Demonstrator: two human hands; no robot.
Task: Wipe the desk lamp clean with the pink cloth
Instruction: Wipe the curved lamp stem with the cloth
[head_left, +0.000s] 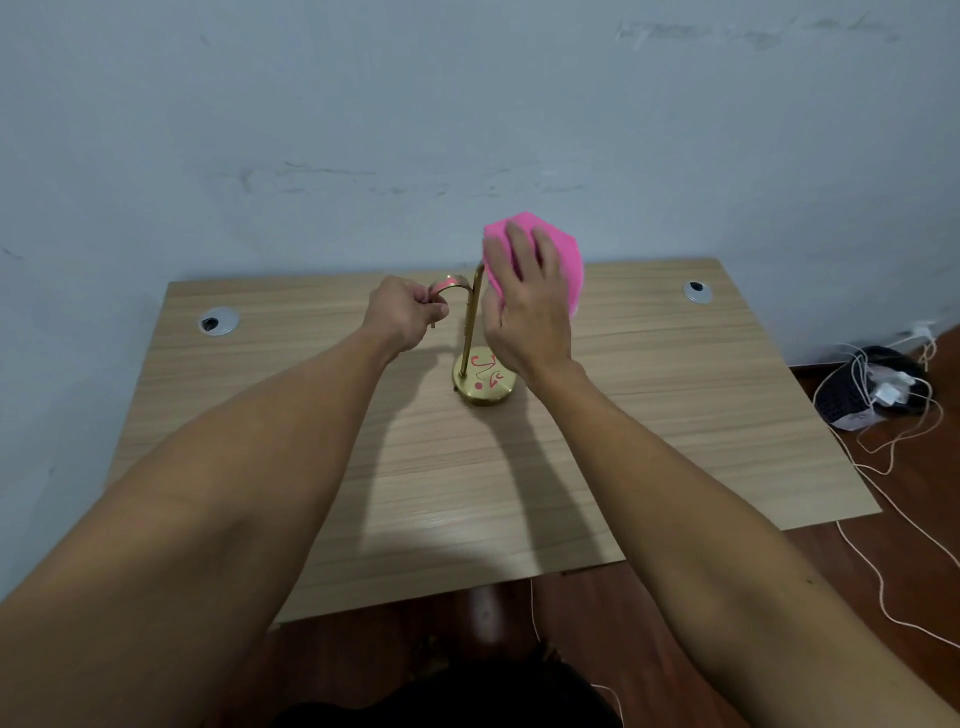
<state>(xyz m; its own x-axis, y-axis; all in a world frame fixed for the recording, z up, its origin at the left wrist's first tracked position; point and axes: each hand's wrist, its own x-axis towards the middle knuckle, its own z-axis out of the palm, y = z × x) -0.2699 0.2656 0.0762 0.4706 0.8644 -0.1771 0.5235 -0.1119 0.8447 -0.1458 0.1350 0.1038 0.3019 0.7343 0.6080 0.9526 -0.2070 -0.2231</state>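
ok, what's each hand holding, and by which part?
Left hand grips the lamp by the curved end of its gold arm. Right hand presses the pink cloth against the lamp's upper stem.

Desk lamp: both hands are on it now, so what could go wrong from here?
1. The desk lamp is tall on a small round base; the right hand pressing the pink cloth sideways near the top could tip it, though the left hand steadies the curved head.
2. Hard rubbing may bend the thin stem.
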